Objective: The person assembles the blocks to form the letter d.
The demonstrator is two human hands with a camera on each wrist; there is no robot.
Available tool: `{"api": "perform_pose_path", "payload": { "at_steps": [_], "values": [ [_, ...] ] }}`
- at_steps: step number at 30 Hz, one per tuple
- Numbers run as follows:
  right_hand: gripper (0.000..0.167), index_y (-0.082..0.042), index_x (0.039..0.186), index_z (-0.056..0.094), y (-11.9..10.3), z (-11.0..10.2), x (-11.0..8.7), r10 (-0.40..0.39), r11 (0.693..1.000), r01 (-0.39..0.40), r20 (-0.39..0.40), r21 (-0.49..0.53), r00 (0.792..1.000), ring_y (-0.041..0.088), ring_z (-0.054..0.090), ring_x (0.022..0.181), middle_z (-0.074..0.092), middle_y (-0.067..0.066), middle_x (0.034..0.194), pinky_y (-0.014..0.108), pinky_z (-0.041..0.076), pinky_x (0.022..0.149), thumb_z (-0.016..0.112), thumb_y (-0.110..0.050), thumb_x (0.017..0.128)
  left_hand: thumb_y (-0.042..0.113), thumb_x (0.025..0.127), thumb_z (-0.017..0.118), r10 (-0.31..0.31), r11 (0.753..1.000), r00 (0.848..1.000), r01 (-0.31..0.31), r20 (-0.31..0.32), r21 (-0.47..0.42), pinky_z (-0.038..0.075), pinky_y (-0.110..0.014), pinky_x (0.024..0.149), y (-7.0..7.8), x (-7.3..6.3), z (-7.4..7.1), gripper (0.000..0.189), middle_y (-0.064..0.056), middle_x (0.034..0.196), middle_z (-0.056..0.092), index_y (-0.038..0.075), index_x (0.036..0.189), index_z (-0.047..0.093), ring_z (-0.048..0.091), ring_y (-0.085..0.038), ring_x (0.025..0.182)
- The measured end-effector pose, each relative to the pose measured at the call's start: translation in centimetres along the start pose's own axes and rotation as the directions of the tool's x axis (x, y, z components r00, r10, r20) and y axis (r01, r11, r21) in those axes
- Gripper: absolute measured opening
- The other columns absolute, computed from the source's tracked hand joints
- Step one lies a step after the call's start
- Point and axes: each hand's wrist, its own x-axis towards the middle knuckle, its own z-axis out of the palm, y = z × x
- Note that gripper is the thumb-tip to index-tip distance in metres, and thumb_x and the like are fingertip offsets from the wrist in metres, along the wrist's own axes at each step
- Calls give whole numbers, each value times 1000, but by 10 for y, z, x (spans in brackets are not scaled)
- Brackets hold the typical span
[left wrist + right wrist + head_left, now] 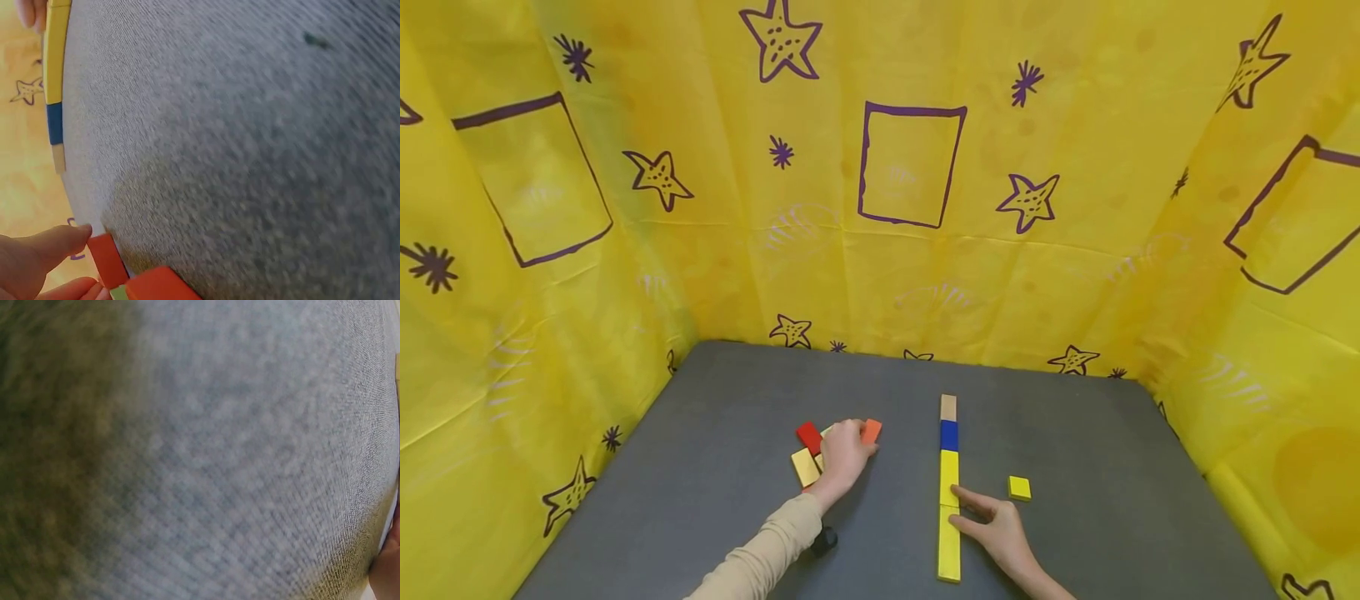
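Observation:
My left hand (844,454) reaches over a loose cluster of blocks and pinches an orange block (871,431) between thumb and finger; in the left wrist view the orange block (108,259) shows between the fingertips. Under and beside this hand lie a red block (809,437) and a pale wooden block (805,467), partly covered. A green block (119,292) peeks out there too. My right hand (1000,533) rests its finger and thumb against the side of a straight row: two long yellow blocks (949,546), a blue block (949,435) and a tan block (949,407).
One small yellow block (1018,488) lies apart, right of the row. A small black object (824,542) is by the left wrist. Grey cloth covers the table (1075,433), and a yellow curtain (895,275) with purple drawings stands behind and at both sides.

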Motion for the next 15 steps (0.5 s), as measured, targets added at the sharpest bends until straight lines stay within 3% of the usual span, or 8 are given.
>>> {"api": "perform_pose_path", "payload": {
  "at_steps": [4,9,12,15],
  "values": [
    [46,-8,118,67,1,1,0,-9,1000,9,5,2,1000,21,64,110,67,7,119,23,52,87,79,-21,75,5,67,80,30,996,999,-28,27,-82,42,-27,53,1,-1,-1,27,-9,81,72,1,93,74,57,-15,62],
    [47,-8,118,67,0,0,0,-10,1000,11,10,-2,1000,21,64,111,67,7,119,24,52,88,79,-24,75,3,69,79,65,981,993,-46,96,-191,53,-34,68,2,-2,-3,30,-13,94,73,-1,98,73,67,-25,82],
    [48,-9,118,68,0,-1,-1,-17,1000,17,11,-19,1000,21,64,110,67,7,119,25,52,88,79,-26,75,6,70,78,115,966,981,-75,154,-246,53,-32,69,4,0,-4,32,-12,97,73,1,101,73,67,-24,86],
    [48,-9,118,68,1,-1,-1,-20,999,20,13,-30,1000,21,64,110,67,7,119,24,52,88,79,-28,75,7,72,78,190,949,958,-123,213,-291,54,-29,70,6,4,-4,33,-10,99,73,4,104,73,68,-22,88]
  ]
}}
